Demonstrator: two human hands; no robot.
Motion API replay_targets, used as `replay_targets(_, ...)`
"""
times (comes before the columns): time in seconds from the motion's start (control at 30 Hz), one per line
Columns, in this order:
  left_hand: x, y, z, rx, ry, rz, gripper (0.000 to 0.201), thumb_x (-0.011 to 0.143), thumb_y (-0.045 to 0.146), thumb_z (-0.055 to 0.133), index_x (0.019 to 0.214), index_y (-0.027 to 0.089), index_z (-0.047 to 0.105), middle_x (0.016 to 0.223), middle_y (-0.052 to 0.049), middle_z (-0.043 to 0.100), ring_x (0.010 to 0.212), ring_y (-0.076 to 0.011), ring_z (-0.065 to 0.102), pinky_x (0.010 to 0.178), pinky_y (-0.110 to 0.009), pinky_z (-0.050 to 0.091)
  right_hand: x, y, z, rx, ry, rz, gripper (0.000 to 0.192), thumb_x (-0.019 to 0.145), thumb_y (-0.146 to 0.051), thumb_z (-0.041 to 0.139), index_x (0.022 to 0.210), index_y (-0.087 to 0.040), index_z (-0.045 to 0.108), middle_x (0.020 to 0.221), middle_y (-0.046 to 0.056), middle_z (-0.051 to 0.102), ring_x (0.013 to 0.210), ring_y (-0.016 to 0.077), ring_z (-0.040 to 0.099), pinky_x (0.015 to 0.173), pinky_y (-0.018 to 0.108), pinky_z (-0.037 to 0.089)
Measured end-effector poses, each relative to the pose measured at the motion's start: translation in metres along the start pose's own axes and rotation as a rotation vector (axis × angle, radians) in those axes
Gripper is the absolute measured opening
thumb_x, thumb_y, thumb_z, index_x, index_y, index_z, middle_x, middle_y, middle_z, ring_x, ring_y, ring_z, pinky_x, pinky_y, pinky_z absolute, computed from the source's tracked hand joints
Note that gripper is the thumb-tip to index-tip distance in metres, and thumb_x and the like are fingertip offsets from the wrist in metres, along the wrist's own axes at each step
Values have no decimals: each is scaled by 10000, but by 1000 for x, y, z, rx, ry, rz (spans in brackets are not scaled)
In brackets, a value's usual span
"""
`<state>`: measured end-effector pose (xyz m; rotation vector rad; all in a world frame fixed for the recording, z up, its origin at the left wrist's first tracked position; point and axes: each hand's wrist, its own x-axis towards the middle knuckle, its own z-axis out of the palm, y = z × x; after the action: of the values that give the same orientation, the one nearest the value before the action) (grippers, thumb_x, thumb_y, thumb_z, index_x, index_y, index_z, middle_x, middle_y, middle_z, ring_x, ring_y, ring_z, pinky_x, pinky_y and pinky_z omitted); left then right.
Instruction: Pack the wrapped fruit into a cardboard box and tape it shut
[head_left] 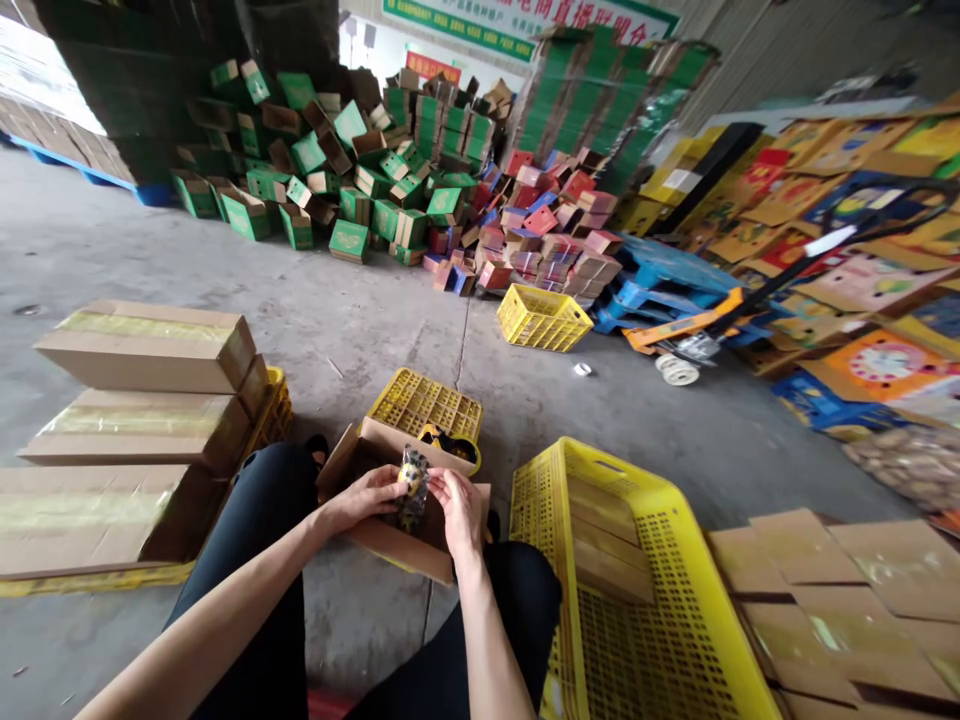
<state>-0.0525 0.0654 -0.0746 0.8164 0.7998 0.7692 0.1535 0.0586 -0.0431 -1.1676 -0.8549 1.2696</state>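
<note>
Left hand (365,497) and right hand (459,507) pinch a small wrapped packet (412,487), fingers closed on it, over an open cardboard box (390,535).

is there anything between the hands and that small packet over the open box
Nothing visible does. The left hand and the right hand both already touch the small packet, one on each side, just above the open cardboard box on the lap.
</note>
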Motion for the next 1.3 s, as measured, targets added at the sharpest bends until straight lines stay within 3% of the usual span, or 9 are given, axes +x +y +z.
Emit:
replay_targets(0.1,1,2,1,-34,43,52,560,767,543,929,1171,207,736,1218,-111,755,1162,-307,697,956,-393,552,0,-2,-2,-120,-2,-35,430,821,-618,787,945,-210,840,1046,107,835,978,290,792,877,419,662)
replay_targets(0.2,0,6,3,-36,64,80,555,775,575,912,1139,188,752,1132,-103,780,1041,-280,726,870,-346,550,0,-6,-2,-234,41,-105,498,779,-583,843,1161,-264,814,1298,93,786,1200,314,737,969,417,640)
replay_targets(0.27,-2,10,5,-2,42,88,555,778,587,905,1128,176,776,1102,-106,794,978,-262,737,829,-323,538,-1,-9,-1,-230,22,-91,574,755,-561,874,1244,-271,785,1348,89,766,1254,312,713,1031,418,611)
replay_targets(0.4,-5,13,8,37,-35,85,620,759,576,919,1217,176,799,1144,-120,811,1004,-282,752,868,-335,534,-3,-8,1,-173,-57,74,525,742,-624,869,1058,-207,819,1056,92,835,1033,308,779,898,398,635)
replay_targets(0.5,-3,12,6,2,59,80,658,706,576,951,1212,184,800,1142,-115,815,988,-276,751,836,-322,535,-3,-7,-1,-130,-5,121,542,710,-668,872,979,-201,807,954,75,828,876,275,776,760,352,626)
replay_targets(0.6,0,11,3,-23,172,99,622,653,592,973,1073,164,810,985,-95,814,857,-227,729,764,-291,520,-2,-6,-4,-111,45,108,547,694,-679,876,961,-210,791,960,72,825,859,254,765,747,327,615)
replay_targets(0.83,0,16,6,8,231,146,537,624,596,977,867,161,779,817,-51,760,714,-173,656,718,-292,497,-2,-3,-4,-69,33,118,486,708,-637,880,927,-222,757,922,42,804,829,220,743,724,301,597)
replay_targets(1.3,-2,18,6,80,257,194,459,626,523,983,847,178,777,806,-39,773,724,-193,660,741,-315,490,-1,0,-5,-52,0,151,501,695,-577,895,1031,-221,787,1045,65,829,943,250,765,855,352,601)
